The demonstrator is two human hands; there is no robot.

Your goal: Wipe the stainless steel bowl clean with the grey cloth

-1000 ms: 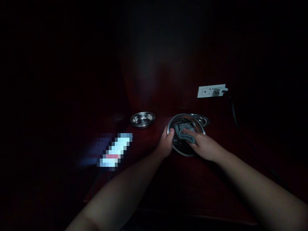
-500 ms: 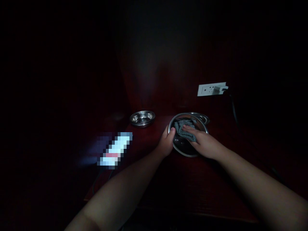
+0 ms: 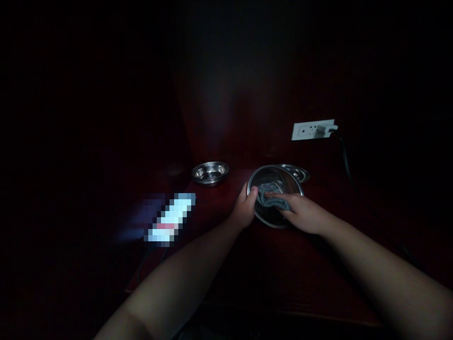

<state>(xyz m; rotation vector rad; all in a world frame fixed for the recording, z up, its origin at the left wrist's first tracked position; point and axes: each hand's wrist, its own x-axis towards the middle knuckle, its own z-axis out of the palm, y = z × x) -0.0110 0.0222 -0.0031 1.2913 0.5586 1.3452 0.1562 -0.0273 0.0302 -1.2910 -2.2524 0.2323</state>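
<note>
A round steel bowl point(image 3: 290, 180) is held tilted, its inside facing me. My left hand point(image 3: 245, 208) grips the bowl's left rim, thumb over the edge and the other fingers hidden behind the wall. Inside the bowl, my right hand point(image 3: 300, 211) presses a folded grey-green cloth point(image 3: 274, 202) against the inner surface. The right fingers lie partly behind the cloth's fold.
Shallow steel bowls point(image 3: 210, 174), apparently stacked, stand at the back left of the dark red table point(image 3: 283, 269). Behind the held bowl lies another steel dish point(image 3: 299, 173). A lit, pixelated device point(image 3: 172, 219) lies at left. A wall socket point(image 3: 313, 130) holds a plug and cable.
My right hand has drawn the cloth a little lower within the bowl, and the cloth looks more folded. My left hand keeps its grip on the rim.
</note>
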